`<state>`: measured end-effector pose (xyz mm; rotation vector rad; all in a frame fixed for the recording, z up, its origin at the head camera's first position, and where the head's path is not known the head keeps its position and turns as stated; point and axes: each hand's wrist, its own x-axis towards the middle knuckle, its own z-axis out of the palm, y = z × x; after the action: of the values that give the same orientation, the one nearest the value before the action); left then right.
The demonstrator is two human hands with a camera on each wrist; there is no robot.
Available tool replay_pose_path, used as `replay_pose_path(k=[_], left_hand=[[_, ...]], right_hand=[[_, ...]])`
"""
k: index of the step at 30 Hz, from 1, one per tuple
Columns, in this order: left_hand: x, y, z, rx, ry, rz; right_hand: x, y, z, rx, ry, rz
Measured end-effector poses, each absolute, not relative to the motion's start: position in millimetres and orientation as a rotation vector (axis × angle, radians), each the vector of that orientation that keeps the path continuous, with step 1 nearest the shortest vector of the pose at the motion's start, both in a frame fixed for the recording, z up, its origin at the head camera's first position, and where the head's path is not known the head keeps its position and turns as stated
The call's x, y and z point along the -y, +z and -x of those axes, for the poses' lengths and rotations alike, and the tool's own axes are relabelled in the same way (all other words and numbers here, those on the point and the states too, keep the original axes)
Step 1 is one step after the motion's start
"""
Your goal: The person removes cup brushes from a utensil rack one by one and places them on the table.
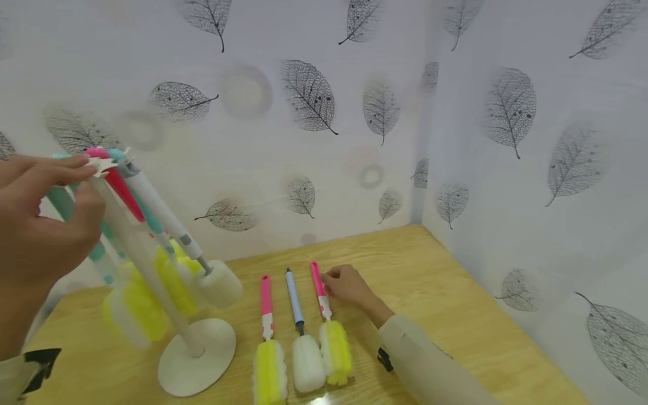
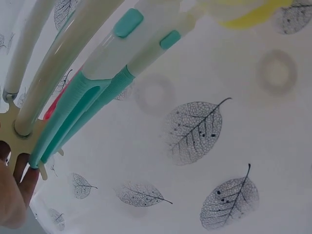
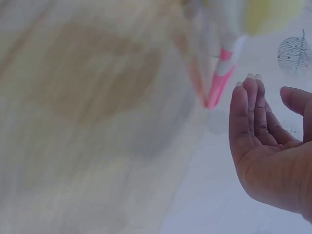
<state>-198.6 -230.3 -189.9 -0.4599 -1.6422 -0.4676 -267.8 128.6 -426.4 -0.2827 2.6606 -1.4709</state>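
My left hand (image 1: 48,225) grips the hooked top (image 1: 103,165) of a white stand, its thumb below and fingers over the top. In the left wrist view, fingertips show behind the star-shaped hook plate (image 2: 23,127), close to a teal-handled bottle brush (image 2: 78,102). Several brushes hang from the stand, including one with a white handle (image 1: 162,199). My right hand (image 1: 349,284) is at the handle of a pink bottle brush (image 1: 335,351) lying on the table. The right wrist view shows this hand's fingers slightly bent, thumb apart, beside the pink handle (image 3: 218,90).
Left of that brush lie a blue-handled brush with a white sponge (image 1: 307,363) and another pink-handled one with a yellow-and-white sponge (image 1: 268,371). The stand's round base (image 1: 174,368) rests on the wooden table (image 1: 405,264). Leaf-patterned cloth (image 1: 304,34) rises behind and to the right.
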Motion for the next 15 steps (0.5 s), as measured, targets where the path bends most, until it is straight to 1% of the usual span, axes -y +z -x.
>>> replay_pose_path(k=[8,15], left_hand=[[233,-190,198,1.678,-0.329,0.425],[223,-184,190,1.769,-0.194,0.34]], right_hand=[[-104,-396,275,-2.578,-1.663,0.444],[-67,-361,273,-2.571,-1.779,0.699]])
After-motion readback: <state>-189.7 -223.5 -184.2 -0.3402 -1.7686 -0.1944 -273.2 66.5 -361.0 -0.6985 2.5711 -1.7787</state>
